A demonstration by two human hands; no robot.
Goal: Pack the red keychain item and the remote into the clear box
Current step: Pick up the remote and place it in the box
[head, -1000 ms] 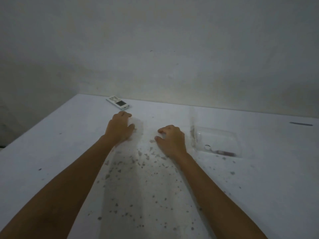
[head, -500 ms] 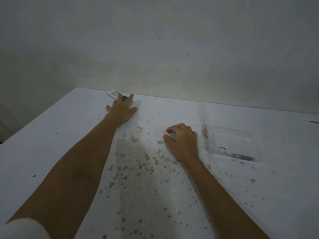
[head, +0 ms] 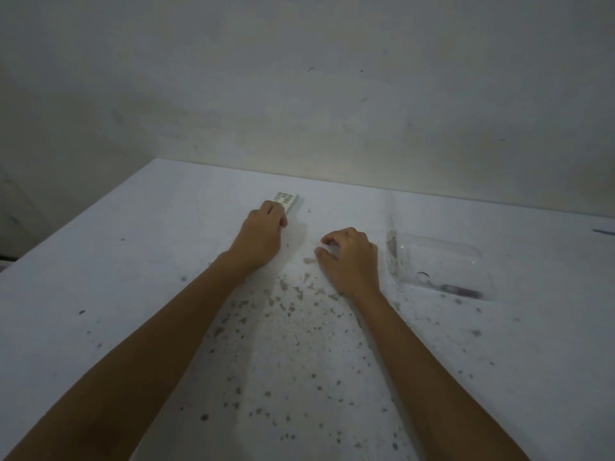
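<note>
A plain, dim room, maybe in a home: bare stained wall (head: 299, 94) behind a speckled white table (head: 133, 277).

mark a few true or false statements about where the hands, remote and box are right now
1. The left hand is closed around the near end of the white rectangular remote. True.
2. The remote lies inside the clear plastic box. False: it is out on the white speckled table, left of the box.
3. The dark red keychain item with its ring lies in the clear box. True.
4. The right hand holds the box. False: it rests curled on the table, left of the box, with nothing in its grip.
</note>
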